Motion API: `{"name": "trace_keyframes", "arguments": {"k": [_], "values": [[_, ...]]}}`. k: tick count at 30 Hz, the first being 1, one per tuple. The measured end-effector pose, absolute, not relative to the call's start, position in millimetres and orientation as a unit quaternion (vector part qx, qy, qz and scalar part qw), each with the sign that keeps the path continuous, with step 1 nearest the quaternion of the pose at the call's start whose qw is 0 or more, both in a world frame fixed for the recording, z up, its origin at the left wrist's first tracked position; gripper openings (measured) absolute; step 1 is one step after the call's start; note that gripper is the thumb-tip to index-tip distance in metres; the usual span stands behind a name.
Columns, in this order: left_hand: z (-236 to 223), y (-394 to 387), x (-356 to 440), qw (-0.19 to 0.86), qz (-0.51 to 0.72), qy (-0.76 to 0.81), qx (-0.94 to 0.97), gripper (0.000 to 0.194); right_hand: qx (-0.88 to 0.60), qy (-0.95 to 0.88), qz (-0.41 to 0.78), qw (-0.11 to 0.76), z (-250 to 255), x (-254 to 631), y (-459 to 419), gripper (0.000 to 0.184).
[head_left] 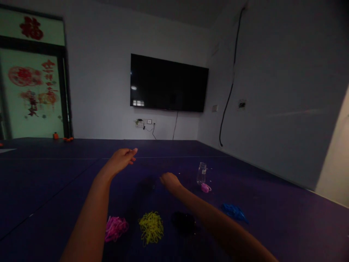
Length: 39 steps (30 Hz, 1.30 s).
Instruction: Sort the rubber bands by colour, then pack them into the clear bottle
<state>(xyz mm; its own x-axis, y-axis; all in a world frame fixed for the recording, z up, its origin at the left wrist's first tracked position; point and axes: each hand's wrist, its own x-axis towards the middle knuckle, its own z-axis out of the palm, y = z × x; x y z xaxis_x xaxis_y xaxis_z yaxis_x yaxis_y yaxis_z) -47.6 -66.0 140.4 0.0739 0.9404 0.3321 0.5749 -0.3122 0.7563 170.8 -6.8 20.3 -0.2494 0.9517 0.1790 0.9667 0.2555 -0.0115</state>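
My left hand (122, 159) is raised above the dark purple surface, its fingers bent and fingertips close together. Whatever they may hold is too small to make out. Lower and to its right, my right hand (170, 181) is closed with the knuckles up; its fingertips are hidden. Nearer to me lie loose piles of what look like rubber bands: a pink pile (116, 228) beside my left forearm, a yellow pile (151, 227) in the middle, a black pile (184, 222) by my right forearm, and a blue pile (234, 212) beyond that forearm.
Right of my right hand stands a clear bottle (201, 173), with a pink lid (205, 187) with a loop in front. A few white specks lie near it. Small orange objects (56, 135) sit at the far left edge. A television (169, 83) hangs on the wall behind.
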Motion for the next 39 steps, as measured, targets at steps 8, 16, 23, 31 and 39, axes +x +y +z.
{"name": "trace_keyframes", "arguments": {"k": [8, 16, 23, 31, 39], "values": [[141.4, -61.8, -46.4, 0.214, 0.401, 0.539, 0.709, 0.042, -0.655, -0.742, -0.106, 0.096, 14.4, 311.6, -74.6, 0.034], [140.3, -61.9, -36.3, 0.214, 0.367, 0.528, 0.736, 0.042, -0.686, -0.713, -0.145, 0.023, -10.3, 398.8, -111.7, 0.034], [141.4, -61.9, -41.1, 0.195, 0.356, 0.538, 0.739, 0.046, -0.71, -0.691, -0.105, 0.085, -2.9, 405.8, -110.0, 0.044], [139.0, -55.2, -41.1, 0.2, 0.361, 0.533, 0.739, 0.045, -0.684, -0.704, -0.067, 0.177, 26.8, 370.2, -107.3, 0.036], [138.5, -58.1, -37.9, 0.198, 0.349, 0.527, 0.749, 0.042, -0.521, -0.839, 0.025, 0.158, 5.2, 263.4, -54.6, 0.029]]}}
